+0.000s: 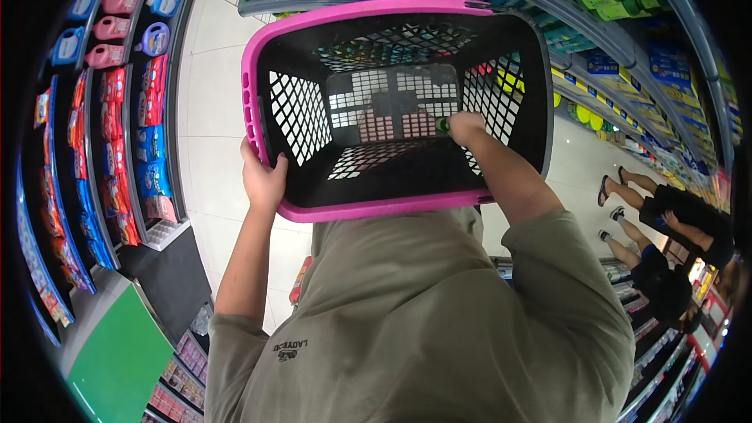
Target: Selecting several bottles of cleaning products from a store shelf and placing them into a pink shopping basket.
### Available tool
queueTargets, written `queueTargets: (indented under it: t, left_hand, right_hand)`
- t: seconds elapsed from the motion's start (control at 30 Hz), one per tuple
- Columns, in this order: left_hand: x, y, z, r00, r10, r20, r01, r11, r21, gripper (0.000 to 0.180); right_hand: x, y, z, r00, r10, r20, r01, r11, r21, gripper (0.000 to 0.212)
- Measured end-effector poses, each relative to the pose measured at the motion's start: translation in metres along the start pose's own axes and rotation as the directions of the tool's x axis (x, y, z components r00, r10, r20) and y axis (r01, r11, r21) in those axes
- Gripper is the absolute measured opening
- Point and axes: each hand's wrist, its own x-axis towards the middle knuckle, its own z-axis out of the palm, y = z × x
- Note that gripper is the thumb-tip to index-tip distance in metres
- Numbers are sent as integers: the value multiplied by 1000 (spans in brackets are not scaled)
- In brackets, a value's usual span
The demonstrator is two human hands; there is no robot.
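Shopping basket [392, 110], one, black mesh with a pink rim, is held out at chest height in a shop aisle with a pale tiled floor [207, 110]. Left hand [264, 180] fingers clasp its near rim. Right hand [465, 127] reaches inside, fingers closed on one small green object [442, 125], mostly hidden and hard to identify; stocked shelves [117, 110] line both sides.

The left hand [262, 178] grips the pink rim of the black shopping basket [313, 211]; the right hand [466, 127] reaches inside it, fingers closed around a small green object [442, 124].
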Motion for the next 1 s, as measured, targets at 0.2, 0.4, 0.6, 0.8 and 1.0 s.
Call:
queueTargets:
  t: [0.2,0.4,0.6,0.8,1.0]
  left_hand:
    - [2,-12,4,994,91,-60,-91,996,-6,69]
    - [0,-12,6,992,102,-74,-103,995,-10,69]
    - [2,-14,6,989,128,-78,-131,991,-28,70]
    - [0,-12,6,991,119,-69,-123,990,-63,70]
    - [0,-17,5,989,140,-52,-145,984,-102,70]
  right_hand:
    - [-5,-12,1,998,-30,60,35,997,-72,23]
    - [-17,-23,-7,989,-83,122,99,985,-138,24]
    - [-9,-19,-5,979,-15,204,45,989,-142,26]
    - [-29,-11,-37,997,-46,61,37,990,134,45]
    - [-130,-14,-120,868,123,-481,127,882,454,45]
